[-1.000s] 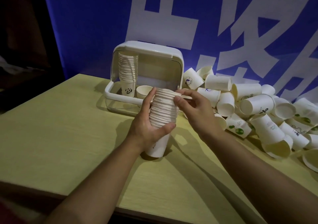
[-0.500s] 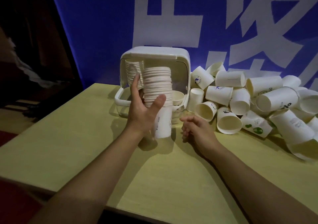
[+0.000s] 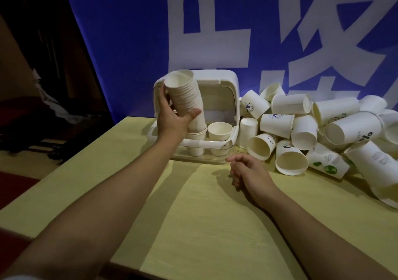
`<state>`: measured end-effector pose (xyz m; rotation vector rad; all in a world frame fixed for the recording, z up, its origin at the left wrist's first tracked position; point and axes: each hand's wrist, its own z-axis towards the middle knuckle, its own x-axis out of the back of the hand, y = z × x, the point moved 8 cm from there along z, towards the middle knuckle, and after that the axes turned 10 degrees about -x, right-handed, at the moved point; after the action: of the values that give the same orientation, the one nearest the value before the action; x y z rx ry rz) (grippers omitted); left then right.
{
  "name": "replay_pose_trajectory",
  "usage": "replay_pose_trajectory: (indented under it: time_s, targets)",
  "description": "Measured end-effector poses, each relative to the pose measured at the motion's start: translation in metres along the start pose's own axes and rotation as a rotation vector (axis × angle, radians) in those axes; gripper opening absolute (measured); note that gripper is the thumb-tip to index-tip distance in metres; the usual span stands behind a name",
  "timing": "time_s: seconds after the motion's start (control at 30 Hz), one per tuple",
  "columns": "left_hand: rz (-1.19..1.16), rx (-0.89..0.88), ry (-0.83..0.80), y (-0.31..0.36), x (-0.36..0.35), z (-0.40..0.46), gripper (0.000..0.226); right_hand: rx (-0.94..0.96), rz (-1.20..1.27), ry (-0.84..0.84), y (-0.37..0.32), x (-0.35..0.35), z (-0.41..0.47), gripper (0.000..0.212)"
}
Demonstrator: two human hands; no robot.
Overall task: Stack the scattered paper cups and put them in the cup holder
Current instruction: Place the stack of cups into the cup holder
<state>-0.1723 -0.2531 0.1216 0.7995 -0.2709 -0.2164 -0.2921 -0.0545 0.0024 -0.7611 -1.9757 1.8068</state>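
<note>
My left hand (image 3: 172,118) grips a tall stack of white paper cups (image 3: 186,95), tilted with its mouth toward me. The stack's bottom end sits in a cup inside the white cup holder (image 3: 228,86), whose lid stands open. A single cup (image 3: 219,130) stands in the holder to the right of the stack. My right hand (image 3: 247,170) rests on the table in front of the holder, fingers loosely curled, holding nothing. Scattered paper cups (image 3: 301,129) lie in a heap to the right of the holder.
The yellow wooden table (image 3: 193,226) has its left edge close to my left arm, with a dark floor beyond. A blue banner (image 3: 129,32) with white characters hangs right behind the holder and the cup heap.
My left hand carried the stack up from the table and into the holder, tilting it. My right hand let go of the stack's top and dropped to the table.
</note>
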Motion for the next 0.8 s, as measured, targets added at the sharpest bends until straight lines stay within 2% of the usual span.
replay_pose_trajectory:
  time_s: [0.2,0.4,0.47,0.53,0.6,0.67,0.73,0.8]
  targets:
    - [0.322,0.115,-0.251,-0.029,-0.019,-0.019,0.100,0.006,-0.015,-0.015,-0.001,0.000,-0.001,0.018]
    - [0.375,0.178,-0.271,-0.035,-0.019,-0.019,0.082,0.010,-0.030,-0.021,0.000,-0.001,-0.001,0.017]
    - [0.359,0.202,-0.281,-0.037,-0.019,-0.025,0.089,0.005,-0.023,-0.017,0.001,0.000,-0.001,0.017]
    - [0.358,0.191,-0.216,-0.036,-0.014,-0.034,0.098,0.022,-0.036,0.002,-0.001,0.000,-0.004,0.016]
    - [0.266,0.110,-0.041,-0.022,-0.005,-0.048,0.087,0.100,-0.164,0.080,-0.008,0.005,-0.012,0.016]
    - [0.100,0.028,0.112,-0.007,-0.004,-0.072,0.061,0.228,-0.371,0.236,-0.024,0.016,-0.023,0.017]
    - [-0.032,0.014,0.121,0.000,-0.017,-0.097,0.043,0.315,-0.452,0.386,-0.043,0.031,-0.033,0.016]
    - [-0.109,-0.013,0.039,0.005,-0.038,-0.115,0.036,0.359,-0.640,0.528,-0.058,0.051,-0.040,0.015]
